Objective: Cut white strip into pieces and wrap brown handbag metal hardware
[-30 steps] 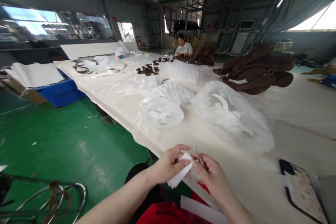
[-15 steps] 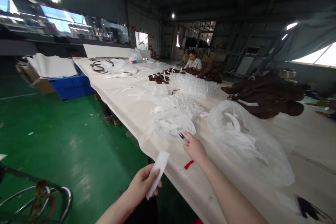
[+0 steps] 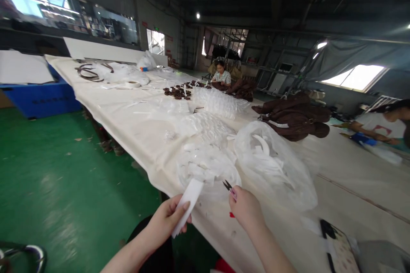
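Light and bendable, best pinched flat

The white strips [image 3: 190, 198], a slim stack, sit in the left hand [image 3: 169, 219] at the near-left edge of the round bag [image 3: 215, 188]; whether they touch it I cannot tell. They should slide apart easily, so pressing across the middle looks right. That grip is closed, thumb on top. The right hand [image 3: 246, 209], near-right of the round bag, has its grip wrapped around pointed snips [image 3: 231, 191], probably stiff and light, best held behind the blades.
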`<state>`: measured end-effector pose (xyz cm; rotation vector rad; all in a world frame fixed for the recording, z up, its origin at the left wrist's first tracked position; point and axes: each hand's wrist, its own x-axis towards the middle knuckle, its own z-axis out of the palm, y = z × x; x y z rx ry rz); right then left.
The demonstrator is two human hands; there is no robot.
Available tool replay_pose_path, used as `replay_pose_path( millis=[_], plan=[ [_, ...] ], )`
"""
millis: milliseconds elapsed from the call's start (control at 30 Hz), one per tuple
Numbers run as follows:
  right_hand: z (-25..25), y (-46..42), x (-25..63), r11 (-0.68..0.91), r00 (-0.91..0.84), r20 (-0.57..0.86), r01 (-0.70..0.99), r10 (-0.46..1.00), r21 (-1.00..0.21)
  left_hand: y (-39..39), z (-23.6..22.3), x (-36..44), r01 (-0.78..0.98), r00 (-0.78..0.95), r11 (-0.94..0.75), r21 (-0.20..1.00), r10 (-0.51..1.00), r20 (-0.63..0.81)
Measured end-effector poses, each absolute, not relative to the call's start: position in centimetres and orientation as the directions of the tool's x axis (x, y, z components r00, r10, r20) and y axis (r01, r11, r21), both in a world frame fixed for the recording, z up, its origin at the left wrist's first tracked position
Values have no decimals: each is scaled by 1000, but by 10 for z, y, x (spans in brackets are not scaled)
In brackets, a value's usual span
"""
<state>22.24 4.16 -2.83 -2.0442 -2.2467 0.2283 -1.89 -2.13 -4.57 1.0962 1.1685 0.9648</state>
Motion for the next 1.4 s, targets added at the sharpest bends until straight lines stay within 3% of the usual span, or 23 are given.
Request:
replay_pose_path(
  millis=[167, 300, 433, 567, 700, 867, 1033, 1233, 1400],
  plan=[
    [-58, -16, 265, 65, -98, -128, 968, 987, -242, -21, -38, 5, 36, 260, 178, 983, 949, -181],
    [-77, -51, 297, -2, -40, -85, 897, 996, -442, -28, -31, 15, 93, 326, 203, 975, 919, -222],
    [-54, -58, 300, 6, 17, 25, 684, 1000, -730, -32, -17, 23, 95, 420, 311, 946, 849, -321],
    [-10, -46, 272, 78, -111, 36, 404, 993, -912, -29, 0, 33, 81, 578, 417, 905, 720, -383],
    [5, -27, 249, 51, -209, -19, 325, 978, -944, -21, 7, 44, 61, 623, 413, 908, 696, -358],
    [-8, -11, 240, -36, -121, -63, 213, 991, -976, -14, 0, 45, -132, 643, 503, 854, 700, -312],
    [-14, -5, 235, -21, -83, -38, 197, 996, -980, -15, -9, 38, -189, 656, 551, 813, 687, -313],
    [-8, -7, 234, 14, -93, 2, 133, 996, -991, -7, -14, 36, -178, 803, 822, 541, 439, -404],
    [0, -12, 237, 33, -111, 19, 127, 994, -991, -2, -15, 33, -164, 895, 897, 410, 310, -320]
  ],
)
